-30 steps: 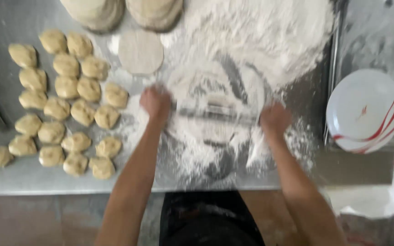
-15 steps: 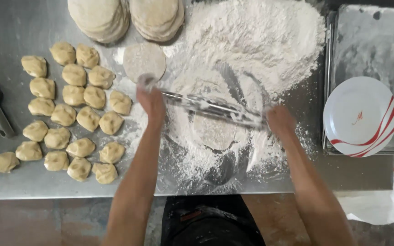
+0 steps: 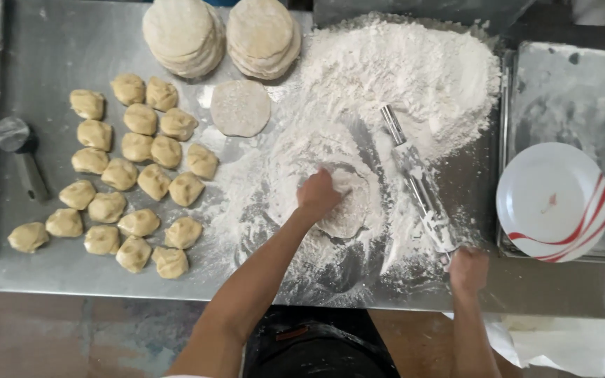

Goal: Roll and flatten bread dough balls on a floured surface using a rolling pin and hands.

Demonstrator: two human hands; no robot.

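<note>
My left hand point(image 3: 318, 195) rests on a flattened round of dough point(image 3: 348, 206) lying in the floured middle of the steel table point(image 3: 50, 56). My right hand point(image 3: 468, 268) grips the near end of a metal rolling pin point(image 3: 416, 183), which lies to the right of the dough and points away toward the big flour heap point(image 3: 400, 70). Another flat dough disc point(image 3: 240, 108) sits just behind and to the left.
Several dough balls point(image 3: 124, 171) cover the table's left half. Two stacks of rolled discs point(image 3: 222, 35) stand at the back. A metal scoop point(image 3: 21, 150) lies far left. A white plate with red stripes point(image 3: 553, 201) sits on a tray point(image 3: 568, 91) at right.
Both hands were rolling the pin across the dough. Now the left hand has let go and lies on the dough, while the right hand has swung the pin aside to the right.
</note>
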